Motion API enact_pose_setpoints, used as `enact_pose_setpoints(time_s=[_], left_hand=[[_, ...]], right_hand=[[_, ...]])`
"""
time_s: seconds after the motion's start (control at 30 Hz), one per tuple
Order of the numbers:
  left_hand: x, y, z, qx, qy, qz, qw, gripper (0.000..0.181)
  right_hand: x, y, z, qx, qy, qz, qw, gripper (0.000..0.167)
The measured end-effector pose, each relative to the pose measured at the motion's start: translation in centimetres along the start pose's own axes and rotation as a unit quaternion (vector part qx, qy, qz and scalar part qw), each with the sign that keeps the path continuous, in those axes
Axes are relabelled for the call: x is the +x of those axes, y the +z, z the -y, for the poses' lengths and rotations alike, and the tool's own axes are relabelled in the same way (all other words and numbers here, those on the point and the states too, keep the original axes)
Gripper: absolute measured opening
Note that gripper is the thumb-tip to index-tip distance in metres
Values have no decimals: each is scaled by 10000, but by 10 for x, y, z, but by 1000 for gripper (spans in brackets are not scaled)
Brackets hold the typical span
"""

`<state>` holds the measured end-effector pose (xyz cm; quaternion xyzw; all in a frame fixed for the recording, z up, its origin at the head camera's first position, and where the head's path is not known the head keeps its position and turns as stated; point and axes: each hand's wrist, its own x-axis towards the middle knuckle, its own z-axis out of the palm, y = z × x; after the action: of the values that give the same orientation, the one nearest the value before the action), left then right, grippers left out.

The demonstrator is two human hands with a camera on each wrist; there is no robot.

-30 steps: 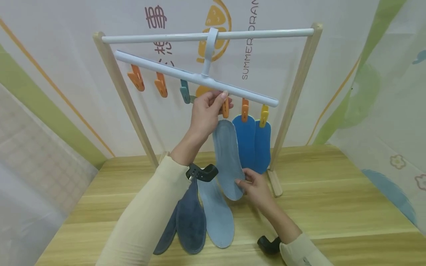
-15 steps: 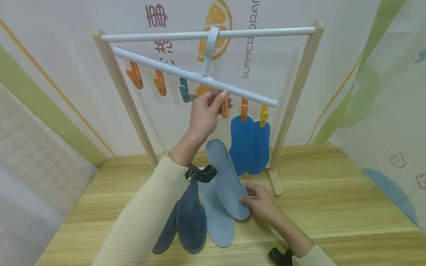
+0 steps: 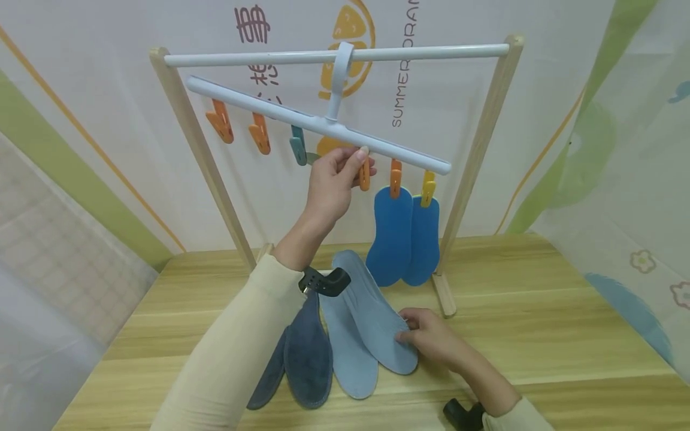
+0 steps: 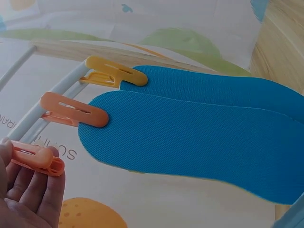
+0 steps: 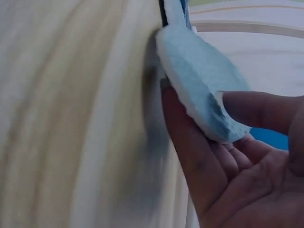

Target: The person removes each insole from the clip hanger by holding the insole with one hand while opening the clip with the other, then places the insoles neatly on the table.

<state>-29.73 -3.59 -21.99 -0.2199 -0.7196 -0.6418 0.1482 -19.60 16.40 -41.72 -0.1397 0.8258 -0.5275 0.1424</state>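
Note:
In the head view my left hand (image 3: 333, 182) pinches an orange clothespin (image 3: 365, 175) under the tilted white hanger (image 3: 318, 124). The left wrist view shows that clothespin (image 4: 33, 156) between thumb and fingers, with no insole in it. Down near the table, my right hand (image 3: 433, 336) pinches the edge of a light blue-grey insole (image 3: 377, 317) between thumb and fingers, also seen as an insole (image 5: 204, 76) in the right wrist view. It lies partly over a second light blue-grey insole (image 3: 353, 359). Two blue insoles (image 3: 392, 236) hang from an orange clip (image 3: 396, 179) and a yellow clip (image 3: 428, 189).
Two orange clips (image 3: 260, 134) and a teal clip (image 3: 298, 145) hang on the hanger's left half. Dark blue insoles (image 3: 308, 362) lie left of the light ones on the wooden table (image 3: 539, 335). A wooden rack (image 3: 482, 126) carries the white rod (image 3: 431, 54).
My right hand has lowered the light blue-grey insole from just below the left hand's clothespin down toward the table and slightly right. My left hand stays at the clothespin.

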Motion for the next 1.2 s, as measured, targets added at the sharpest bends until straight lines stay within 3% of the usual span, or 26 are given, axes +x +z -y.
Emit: enact_pose_setpoints(time_s=[0.37,0.93,1.07,1.2], left_hand=[[-1,1,1,-8,-100,14,9999,36],[-1,13,-1,6,-88,167,9998,38],[-1,13,-1,17,-94,236,9997,37],[-1,12,0,34,-65,265,9996,38]], right_hand=[[-5,-3,6,-25,597,125,9981,17],[-9,-10,-2,232,930,563,9938,22],[-10,-9,0,79,1057,526,9930,23],[-12,-6,3,-422,1091,353,9925,16]])
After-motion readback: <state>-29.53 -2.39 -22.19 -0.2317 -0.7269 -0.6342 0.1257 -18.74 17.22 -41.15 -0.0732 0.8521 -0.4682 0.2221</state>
